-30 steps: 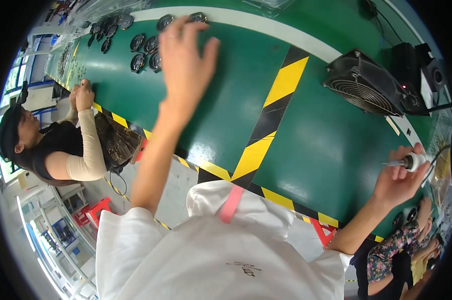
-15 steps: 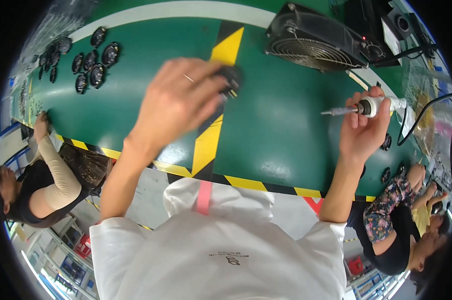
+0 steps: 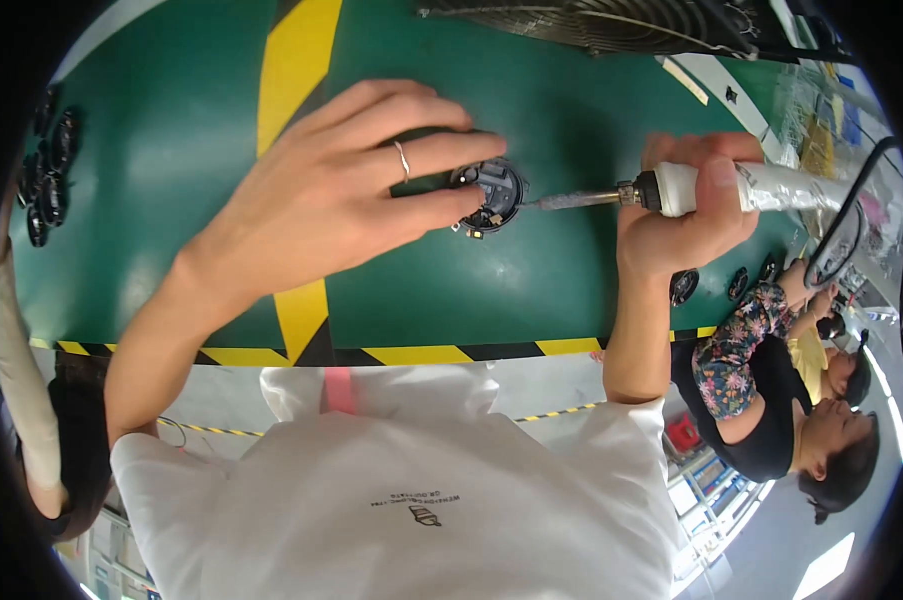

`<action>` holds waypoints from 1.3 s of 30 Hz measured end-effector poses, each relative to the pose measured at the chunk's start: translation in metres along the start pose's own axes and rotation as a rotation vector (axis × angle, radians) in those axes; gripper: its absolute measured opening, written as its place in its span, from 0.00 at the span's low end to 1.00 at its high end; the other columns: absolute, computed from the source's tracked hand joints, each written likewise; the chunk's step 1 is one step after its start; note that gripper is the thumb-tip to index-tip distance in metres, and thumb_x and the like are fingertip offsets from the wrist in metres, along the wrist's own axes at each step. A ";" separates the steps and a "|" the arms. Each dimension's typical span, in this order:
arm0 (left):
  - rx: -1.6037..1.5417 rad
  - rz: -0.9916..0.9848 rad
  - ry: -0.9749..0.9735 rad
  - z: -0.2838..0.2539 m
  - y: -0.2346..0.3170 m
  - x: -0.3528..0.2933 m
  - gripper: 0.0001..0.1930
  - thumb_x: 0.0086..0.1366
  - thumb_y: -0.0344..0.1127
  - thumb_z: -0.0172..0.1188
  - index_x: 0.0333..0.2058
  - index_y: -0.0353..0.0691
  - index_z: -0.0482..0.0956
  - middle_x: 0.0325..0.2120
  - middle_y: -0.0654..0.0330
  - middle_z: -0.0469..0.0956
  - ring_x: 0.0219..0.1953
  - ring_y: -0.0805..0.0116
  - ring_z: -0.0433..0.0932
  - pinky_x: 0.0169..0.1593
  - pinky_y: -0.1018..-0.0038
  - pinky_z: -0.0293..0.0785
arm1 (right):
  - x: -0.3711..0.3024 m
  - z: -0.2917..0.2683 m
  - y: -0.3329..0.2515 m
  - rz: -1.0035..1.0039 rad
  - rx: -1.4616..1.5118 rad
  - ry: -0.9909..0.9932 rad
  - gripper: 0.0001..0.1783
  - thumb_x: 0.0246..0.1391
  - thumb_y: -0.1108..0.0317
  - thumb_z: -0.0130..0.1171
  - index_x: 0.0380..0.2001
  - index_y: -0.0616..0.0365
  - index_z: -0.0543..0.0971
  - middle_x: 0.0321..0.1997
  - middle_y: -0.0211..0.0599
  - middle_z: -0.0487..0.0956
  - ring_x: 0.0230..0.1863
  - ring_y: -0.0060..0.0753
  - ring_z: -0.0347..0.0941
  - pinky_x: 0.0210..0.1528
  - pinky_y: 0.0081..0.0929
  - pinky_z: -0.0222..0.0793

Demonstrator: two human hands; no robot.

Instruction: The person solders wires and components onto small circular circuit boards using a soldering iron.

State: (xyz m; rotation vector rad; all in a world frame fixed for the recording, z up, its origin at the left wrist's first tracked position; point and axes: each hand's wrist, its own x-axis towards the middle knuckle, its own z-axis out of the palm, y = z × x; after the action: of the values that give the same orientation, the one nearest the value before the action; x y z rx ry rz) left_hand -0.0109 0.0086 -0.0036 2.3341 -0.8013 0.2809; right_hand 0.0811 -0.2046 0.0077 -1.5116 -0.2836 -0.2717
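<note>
While the left hand pinches the round black part, the soldering iron, clasped in the right hand, points toward nine o'clock, tip just beside the part's four-o'clock rim.

The white shirt bears an emblem and lettering too small to read.

Both my forearms reach across the desk's near edge, the left slanting inward, the right nearly square to it. Above the desk, my left grip lies back upward, thumb and forefinger opposed in a pinch, tips apart; my right grip curls tightly, thumb pressed over.
</note>
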 end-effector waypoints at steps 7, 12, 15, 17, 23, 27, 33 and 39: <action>-0.049 -0.037 0.046 0.008 -0.001 -0.005 0.15 0.38 0.28 0.67 0.31 0.41 0.80 0.44 0.63 0.77 0.44 0.58 0.73 0.44 0.66 0.73 | -0.007 0.006 0.005 -0.088 -0.150 -0.140 0.09 0.44 0.67 0.46 0.23 0.62 0.63 0.11 0.33 0.58 0.08 0.23 0.47 0.13 0.25 0.45; -0.075 -0.054 0.060 0.010 -0.002 -0.007 0.15 0.38 0.28 0.67 0.31 0.41 0.81 0.43 0.62 0.77 0.44 0.58 0.73 0.43 0.67 0.72 | -0.009 0.009 0.009 -0.113 -0.171 -0.140 0.09 0.43 0.67 0.47 0.23 0.62 0.63 0.11 0.33 0.58 0.08 0.23 0.46 0.13 0.25 0.44; -0.054 -0.047 0.045 0.006 -0.001 -0.002 0.15 0.38 0.28 0.67 0.30 0.40 0.80 0.43 0.61 0.77 0.44 0.57 0.73 0.42 0.67 0.72 | -0.007 0.001 0.013 -0.106 -0.095 -0.181 0.12 0.44 0.66 0.53 0.23 0.64 0.66 0.13 0.35 0.64 0.12 0.22 0.55 0.16 0.22 0.53; -0.046 -0.019 0.071 0.002 0.002 0.009 0.14 0.39 0.27 0.67 0.29 0.40 0.80 0.43 0.61 0.78 0.44 0.57 0.73 0.42 0.66 0.72 | -0.006 -0.002 0.015 -0.109 -0.017 -0.207 0.15 0.46 0.64 0.59 0.23 0.67 0.69 0.15 0.36 0.70 0.15 0.21 0.63 0.18 0.19 0.61; -0.051 -0.014 0.085 0.004 0.001 0.007 0.14 0.39 0.27 0.67 0.30 0.40 0.80 0.42 0.61 0.78 0.44 0.56 0.73 0.41 0.65 0.72 | -0.007 -0.002 0.014 -0.114 -0.009 -0.210 0.14 0.45 0.65 0.58 0.23 0.67 0.69 0.15 0.36 0.69 0.15 0.21 0.63 0.19 0.19 0.61; -0.044 -0.007 0.074 0.002 0.000 0.007 0.14 0.39 0.27 0.67 0.29 0.40 0.80 0.43 0.60 0.78 0.44 0.56 0.73 0.41 0.65 0.72 | -0.007 -0.002 0.014 -0.114 -0.017 -0.218 0.14 0.45 0.65 0.58 0.22 0.67 0.69 0.15 0.37 0.70 0.15 0.22 0.63 0.19 0.19 0.61; -0.054 0.016 0.092 0.003 0.000 0.009 0.12 0.39 0.27 0.67 0.28 0.38 0.79 0.41 0.59 0.79 0.43 0.57 0.74 0.42 0.65 0.74 | -0.007 -0.003 0.014 -0.137 -0.022 -0.222 0.15 0.45 0.64 0.58 0.23 0.67 0.69 0.15 0.37 0.70 0.14 0.21 0.62 0.19 0.18 0.62; -0.027 0.011 0.075 0.001 0.000 0.009 0.12 0.40 0.28 0.67 0.28 0.38 0.79 0.41 0.59 0.79 0.43 0.58 0.74 0.43 0.66 0.74 | -0.010 0.008 0.010 -0.172 -0.115 -0.176 0.12 0.43 0.65 0.53 0.23 0.63 0.66 0.14 0.35 0.64 0.12 0.23 0.56 0.16 0.21 0.54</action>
State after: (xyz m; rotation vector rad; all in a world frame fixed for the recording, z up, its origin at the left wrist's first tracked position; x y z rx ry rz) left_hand -0.0036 0.0031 -0.0009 2.2809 -0.7768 0.3588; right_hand 0.0750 -0.1960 -0.0047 -1.6305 -0.5473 -0.2960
